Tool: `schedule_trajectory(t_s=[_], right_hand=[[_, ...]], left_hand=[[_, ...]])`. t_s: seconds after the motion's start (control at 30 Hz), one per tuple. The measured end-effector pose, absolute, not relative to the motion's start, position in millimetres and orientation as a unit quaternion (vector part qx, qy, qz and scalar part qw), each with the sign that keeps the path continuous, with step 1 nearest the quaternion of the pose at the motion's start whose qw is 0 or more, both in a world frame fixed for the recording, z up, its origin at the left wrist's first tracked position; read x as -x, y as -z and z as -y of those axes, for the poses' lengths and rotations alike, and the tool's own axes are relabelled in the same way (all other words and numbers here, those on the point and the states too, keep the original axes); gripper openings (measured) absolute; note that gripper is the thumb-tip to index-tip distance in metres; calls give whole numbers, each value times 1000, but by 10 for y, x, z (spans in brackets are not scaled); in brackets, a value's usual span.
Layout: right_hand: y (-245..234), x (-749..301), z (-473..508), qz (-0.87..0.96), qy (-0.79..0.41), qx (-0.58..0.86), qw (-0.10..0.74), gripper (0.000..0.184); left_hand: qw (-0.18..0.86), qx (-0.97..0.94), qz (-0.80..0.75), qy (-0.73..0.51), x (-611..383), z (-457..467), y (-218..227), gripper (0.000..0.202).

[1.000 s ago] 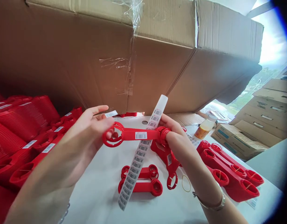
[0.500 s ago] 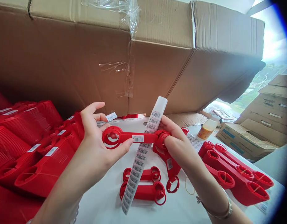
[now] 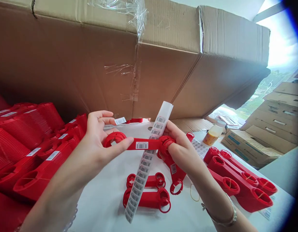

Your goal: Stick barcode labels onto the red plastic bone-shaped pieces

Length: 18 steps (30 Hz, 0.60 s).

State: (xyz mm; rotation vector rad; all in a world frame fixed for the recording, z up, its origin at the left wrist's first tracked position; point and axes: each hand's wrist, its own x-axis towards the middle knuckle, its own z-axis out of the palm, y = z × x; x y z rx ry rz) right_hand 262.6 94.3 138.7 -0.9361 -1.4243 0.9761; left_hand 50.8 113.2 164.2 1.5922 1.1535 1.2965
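Note:
A red plastic part (image 3: 149, 144) with a ring at each end is held level between my hands, a white barcode label (image 3: 142, 145) on its bar. My left hand (image 3: 103, 138) closes on its left ring, thumb in front along the bar. A loose barcode label (image 3: 120, 120) clings to a fingertip of that hand. My right hand (image 3: 181, 141) grips the right ring and also a long strip of barcode labels (image 3: 141, 175), which slants behind the bar. More red parts (image 3: 173, 169) hang or lie below my right hand; I cannot tell whether it holds them.
Nested stacks of labelled red parts (image 3: 42, 161) fill the left side. Several red parts (image 3: 146, 198) lie on the white table (image 3: 103, 206), with bundles (image 3: 245, 180) at right. Beyond are a rubber band (image 3: 194, 193), a bottle (image 3: 213, 133), and large cardboard boxes (image 3: 91, 64).
My left thumb has drawn back leftward off the label on the bar. The loose label on my left fingertip has shifted slightly right. My right hand keeps its hold.

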Motion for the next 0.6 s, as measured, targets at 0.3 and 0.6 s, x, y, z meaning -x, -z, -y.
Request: schedule_trajectory(t_s=[0.3, 0.6], right_hand=[[-1438, -2714, -959, 590, -445, 378, 558, 41], [-1460, -2717, -921, 581, -446, 389, 558, 56]], left_hand=[[542, -523, -416, -509, -272, -1122, -1793, 34], [391, -601, -450, -533, -393, -1154, -1691, 36]])
